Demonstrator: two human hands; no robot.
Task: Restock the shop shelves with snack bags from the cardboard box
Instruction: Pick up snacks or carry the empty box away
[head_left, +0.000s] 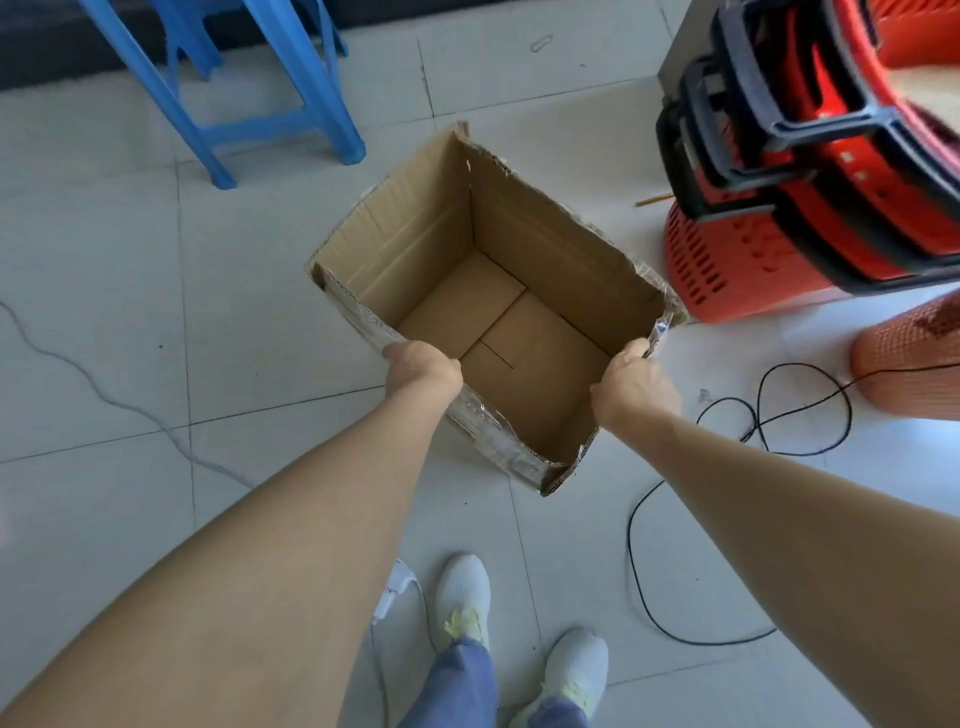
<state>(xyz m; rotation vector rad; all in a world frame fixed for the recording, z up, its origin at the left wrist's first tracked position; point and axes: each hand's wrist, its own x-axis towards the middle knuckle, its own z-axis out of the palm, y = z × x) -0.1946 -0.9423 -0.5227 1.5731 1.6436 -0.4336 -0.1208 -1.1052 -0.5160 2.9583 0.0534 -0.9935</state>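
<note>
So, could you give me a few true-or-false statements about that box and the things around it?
1. The cardboard box is full of snack bags. False: it is empty and its bottom is bare.
2. The left hand and the right hand both grip the box's near rim. True.
3. A blue stool stands on the floor beyond the box. True.
4. The stacked baskets to the right are green. False: they are red with black handles.
5. The black cable lies inside the box. False: it lies on the floor to the right of the box.
</note>
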